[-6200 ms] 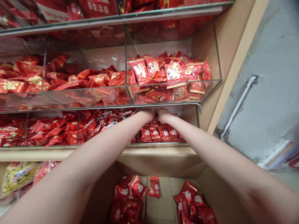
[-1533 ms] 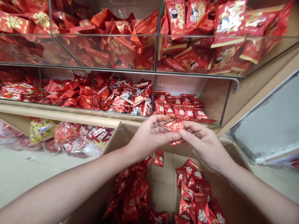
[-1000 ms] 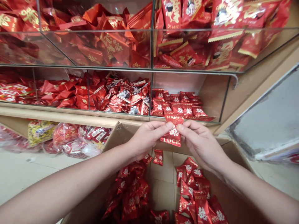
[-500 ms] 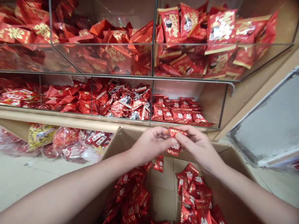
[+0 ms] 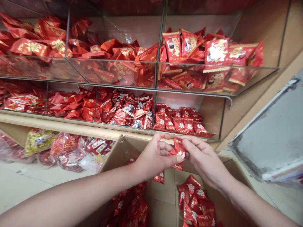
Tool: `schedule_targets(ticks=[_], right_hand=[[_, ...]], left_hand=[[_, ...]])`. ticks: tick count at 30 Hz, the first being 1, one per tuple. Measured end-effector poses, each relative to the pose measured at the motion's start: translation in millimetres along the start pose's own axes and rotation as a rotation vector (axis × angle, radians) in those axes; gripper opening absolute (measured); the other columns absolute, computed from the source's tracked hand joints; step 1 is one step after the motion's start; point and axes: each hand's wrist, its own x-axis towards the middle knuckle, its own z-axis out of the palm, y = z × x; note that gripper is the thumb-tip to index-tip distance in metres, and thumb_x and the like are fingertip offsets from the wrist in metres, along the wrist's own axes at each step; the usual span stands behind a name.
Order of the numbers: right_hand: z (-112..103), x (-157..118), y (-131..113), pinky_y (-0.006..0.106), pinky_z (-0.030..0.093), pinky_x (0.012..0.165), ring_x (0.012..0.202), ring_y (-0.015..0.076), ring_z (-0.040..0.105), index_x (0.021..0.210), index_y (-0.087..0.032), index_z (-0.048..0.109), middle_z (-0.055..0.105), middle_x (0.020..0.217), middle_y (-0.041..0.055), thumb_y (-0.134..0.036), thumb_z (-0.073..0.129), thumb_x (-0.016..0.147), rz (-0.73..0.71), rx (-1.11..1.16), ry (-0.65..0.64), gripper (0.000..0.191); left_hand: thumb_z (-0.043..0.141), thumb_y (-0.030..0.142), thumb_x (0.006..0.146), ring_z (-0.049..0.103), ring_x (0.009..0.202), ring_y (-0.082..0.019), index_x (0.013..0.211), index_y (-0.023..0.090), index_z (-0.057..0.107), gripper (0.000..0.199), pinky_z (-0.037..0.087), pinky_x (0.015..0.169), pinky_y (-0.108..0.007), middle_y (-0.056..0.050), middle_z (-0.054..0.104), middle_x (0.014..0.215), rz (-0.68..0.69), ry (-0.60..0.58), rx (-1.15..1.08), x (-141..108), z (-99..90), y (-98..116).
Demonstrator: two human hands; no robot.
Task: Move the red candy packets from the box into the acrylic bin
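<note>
A small red wrapped candy (image 5: pixel 179 151) with gold lettering and a white character is held upright between both hands over the carton. My left hand (image 5: pixel 161 154) pinches its lower part, thumb across the front. The fingers of my right hand (image 5: pixel 201 154) close on its upper right edge. Below, inside the cardboard box (image 5: pixel 132 145), lie a pile of the same red candies (image 5: pixel 132 205) on the left and another pile (image 5: pixel 196 201) on the right. A single candy (image 5: pixel 159 177) rests between them, partly hidden by my left hand.
Beyond the box stands a wooden shelf (image 5: pixel 71 126) with clear-walled compartments of red packets. Its lower right compartment holds rows of matching candies (image 5: pixel 180 123). Bagged sweets (image 5: pixel 65 146) sit on the floor at left. A grey panel (image 5: pixel 276 132) leans at right.
The candy has turned more upright in my hands, showing more of its printed front. My right thumb has shifted off its face. The view has tilted up slightly.
</note>
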Motion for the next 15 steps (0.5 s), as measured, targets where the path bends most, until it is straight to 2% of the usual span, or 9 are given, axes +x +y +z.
schedule_targets(ticks=[3, 5, 7, 9, 10, 11, 12, 15], right_hand=[[-7.1, 4.7, -14.7, 0.023, 0.039, 0.056, 0.058, 0.0095, 0.047, 0.073, -0.018, 0.060, 0.056, 0.065, -0.0014, -0.037, 0.059, 0.073, -0.061, -0.147, -0.005, 0.019], [-15.6, 19.2, -30.6, 0.023, 0.039, 0.053, 0.055, 0.0099, 0.048, 0.074, -0.017, 0.061, 0.058, 0.063, -0.0009, -0.037, 0.057, 0.073, -0.174, -0.291, 0.098, 0.020], [-23.9, 44.3, -47.1, 0.024, 0.040, 0.055, 0.058, 0.0116, 0.051, 0.078, -0.017, 0.061, 0.061, 0.067, 0.0004, -0.036, 0.054, 0.075, -0.343, -0.479, 0.272, 0.021], [-28.8, 76.0, -58.5, 0.026, 0.042, 0.061, 0.066, 0.0148, 0.056, 0.080, -0.015, 0.063, 0.064, 0.073, 0.0031, -0.033, 0.048, 0.079, -0.449, -0.733, 0.378, 0.023], [-29.4, 92.6, -61.2, 0.027, 0.042, 0.066, 0.072, 0.0165, 0.058, 0.082, -0.014, 0.064, 0.066, 0.079, 0.0053, -0.030, 0.044, 0.082, -0.431, -0.865, 0.344, 0.025], [-28.9, 108.6, -61.8, 0.027, 0.042, 0.071, 0.079, 0.0174, 0.058, 0.086, -0.014, 0.064, 0.066, 0.086, 0.0064, -0.027, 0.041, 0.083, -0.376, -1.021, 0.276, 0.026], [-27.6, 123.8, -60.8, 0.028, 0.042, 0.074, 0.082, 0.0182, 0.059, 0.087, -0.014, 0.064, 0.066, 0.089, 0.0072, -0.025, 0.042, 0.083, -0.339, -1.080, 0.248, 0.025], [-23.6, 162.8, -52.4, 0.030, 0.041, 0.080, 0.089, 0.0179, 0.057, 0.094, -0.014, 0.062, 0.064, 0.097, 0.0078, -0.025, 0.043, 0.084, -0.267, -1.165, 0.243, 0.023]], left_hand=[[0.063, 0.018, 0.069, 0.055, 0.064, -0.008, 0.099, 0.018, 0.033, 0.042, 0.045, 0.064, -0.024, 0.004, 0.053, 0.070, 0.066, -0.025, 0.074, 4.0, -4.7, 6.6], [0.053, 0.022, 0.077, 0.057, 0.073, -0.011, 0.103, 0.017, 0.037, 0.031, 0.046, 0.069, -0.027, -0.001, 0.056, 0.079, 0.168, -0.042, 0.277, 14.6, -10.2, 21.1], [0.047, 0.022, 0.081, 0.056, 0.087, -0.014, 0.101, 0.014, 0.045, 0.022, 0.044, 0.079, -0.029, -0.007, 0.057, 0.095, 0.290, -0.017, 0.680, 34.7, -15.9, 42.0], [0.046, 0.017, 0.080, 0.050, 0.102, -0.018, 0.097, 0.014, 0.054, 0.018, 0.036, 0.091, -0.031, -0.008, 0.055, 0.104, 0.361, -0.004, 1.260, 63.5, -19.1, 63.0], [0.045, 0.017, 0.081, 0.049, 0.104, -0.019, 0.097, 0.014, 0.055, 0.020, 0.035, 0.092, -0.031, -0.008, 0.055, 0.105, 0.295, -0.003, 1.506, 80.0, -19.3, 71.5], [0.046, 0.014, 0.080, 0.050, 0.103, -0.021, 0.094, 0.011, 0.058, 0.018, 0.035, 0.092, -0.033, -0.011, 0.057, 0.102, 0.237, -0.005, 1.579, 96.8, -18.5, 77.9], [0.050, 0.014, 0.078, 0.051, 0.100, -0.023, 0.091, 0.009, 0.059, 0.016, 0.037, 0.090, -0.035, -0.013, 0.058, 0.098, 0.192, -0.013, 1.624, 113.2, -17.0, 82.1], [0.052, 0.024, 0.080, 0.053, 0.096, -0.021, 0.101, 0.010, 0.054, 0.025, 0.043, 0.082, -0.039, -0.010, 0.055, 0.104, 0.085, -0.038, 1.703, 154.2, -11.7, 84.5]])
